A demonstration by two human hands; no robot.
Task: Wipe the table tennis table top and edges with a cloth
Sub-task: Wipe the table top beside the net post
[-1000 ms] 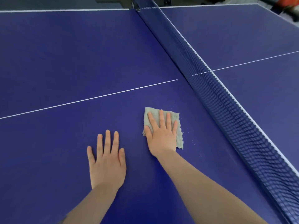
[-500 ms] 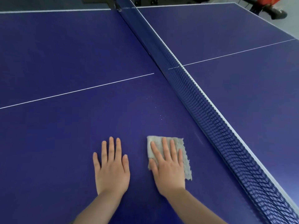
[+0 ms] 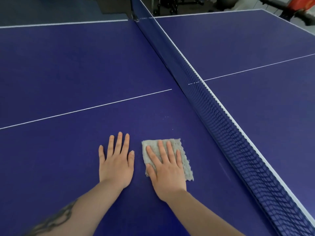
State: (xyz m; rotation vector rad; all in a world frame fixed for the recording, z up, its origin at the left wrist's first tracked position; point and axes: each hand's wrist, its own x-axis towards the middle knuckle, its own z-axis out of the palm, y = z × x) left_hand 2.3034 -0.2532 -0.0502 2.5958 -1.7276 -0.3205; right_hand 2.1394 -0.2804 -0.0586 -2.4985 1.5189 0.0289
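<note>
The right hand lies flat with straight fingers pressing a grey cloth onto the near half of the blue table tennis table, just left of the dark blue net and nearer than the white centre line. The left hand rests just beside it, palm down, fingers straight and holding nothing. No writing or brand can be read; small marks at the far net post are too blurred.

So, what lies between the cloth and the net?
Only bare blue table top separates the grey cloth from the net, with one faint streak, in the head view.
</note>
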